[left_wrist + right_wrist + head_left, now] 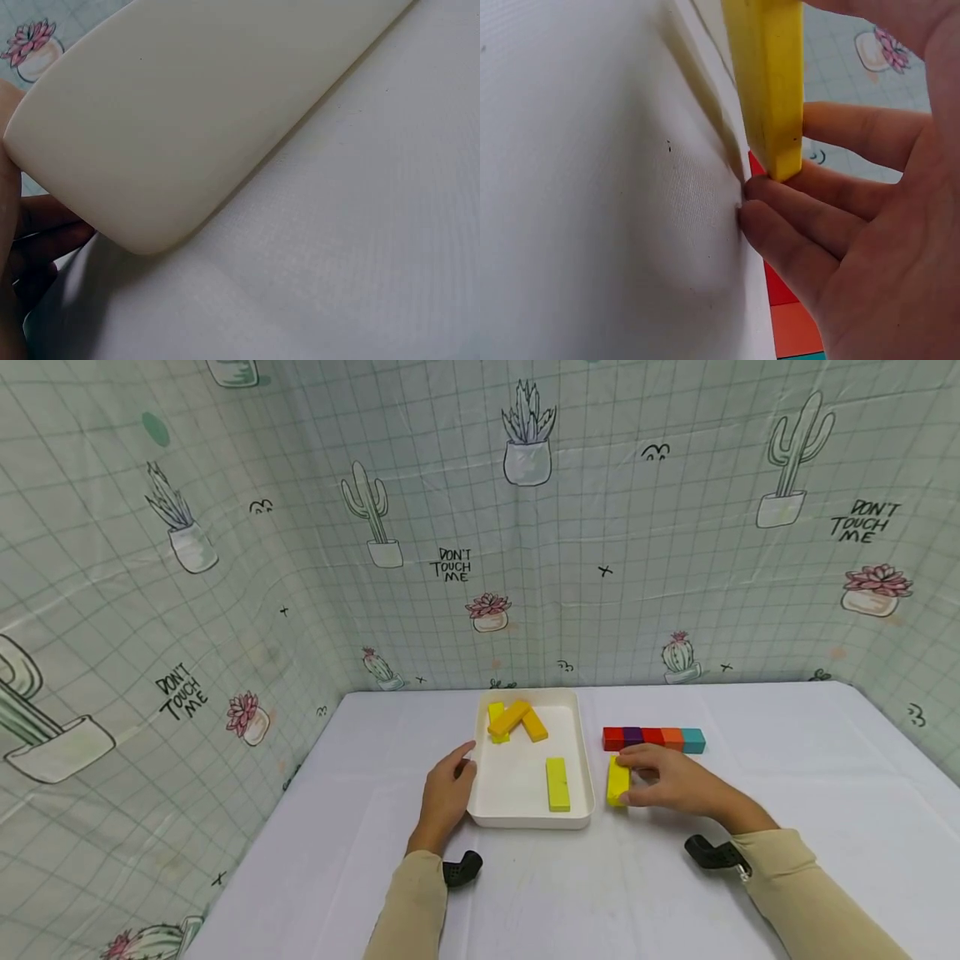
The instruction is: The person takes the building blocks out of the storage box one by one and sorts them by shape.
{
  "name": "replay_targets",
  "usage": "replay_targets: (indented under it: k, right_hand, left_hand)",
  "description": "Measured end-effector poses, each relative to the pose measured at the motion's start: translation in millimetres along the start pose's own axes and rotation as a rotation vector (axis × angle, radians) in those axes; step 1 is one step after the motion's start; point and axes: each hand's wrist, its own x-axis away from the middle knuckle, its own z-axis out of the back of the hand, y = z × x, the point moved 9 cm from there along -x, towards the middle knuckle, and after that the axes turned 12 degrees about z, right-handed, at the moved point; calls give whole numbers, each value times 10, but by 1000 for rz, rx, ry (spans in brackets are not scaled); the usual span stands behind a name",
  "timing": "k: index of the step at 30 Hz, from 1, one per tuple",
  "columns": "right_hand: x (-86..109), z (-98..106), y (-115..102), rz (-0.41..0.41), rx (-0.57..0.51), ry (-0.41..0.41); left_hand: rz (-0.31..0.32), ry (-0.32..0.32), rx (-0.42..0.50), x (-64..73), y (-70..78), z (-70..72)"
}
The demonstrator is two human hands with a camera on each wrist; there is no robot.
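A white tray (517, 820) lies on the table, holding several yellow and orange-yellow blocks. My left hand (447, 797) holds the tray's left side, thumb at the rim and fingers against the outer wall; in the left wrist view the fingers (56, 236) show partly behind the tray corner. To the right of the tray my right hand (678, 783) pinches a yellow block (617, 782) between thumb and fingers. This yellow block (772, 90) stands close over the tabletop in the right wrist view, its end by my fingertips (759, 214).
Just beyond my right hand is a row of red, purple, orange and teal blocks (652, 739). Inside the tray, one yellow block (558, 785) lies front right and an orange-yellow block (509, 717) leans across others at the back. A patterned cloth (585, 527) hangs behind the table.
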Motion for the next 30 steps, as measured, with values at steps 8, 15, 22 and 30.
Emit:
replay_targets:
  k: [8, 15, 22, 30]
  right_hand:
    - [-29, -27, -57, 8, 128, -49]
    - [-13, -28, -49, -2, 189, -96]
    - [17, -53, -67, 22, 173, -137]
    - [13, -31, -135, 27, 152, -153]
  left_hand:
    - [-9, -7, -1, -13, 16, -1]
    - [-10, -17, 3, -14, 31, -11]
    - [-12, -13, 2, -14, 22, -12]
    - [7, -13, -3, 2, -12, 0]
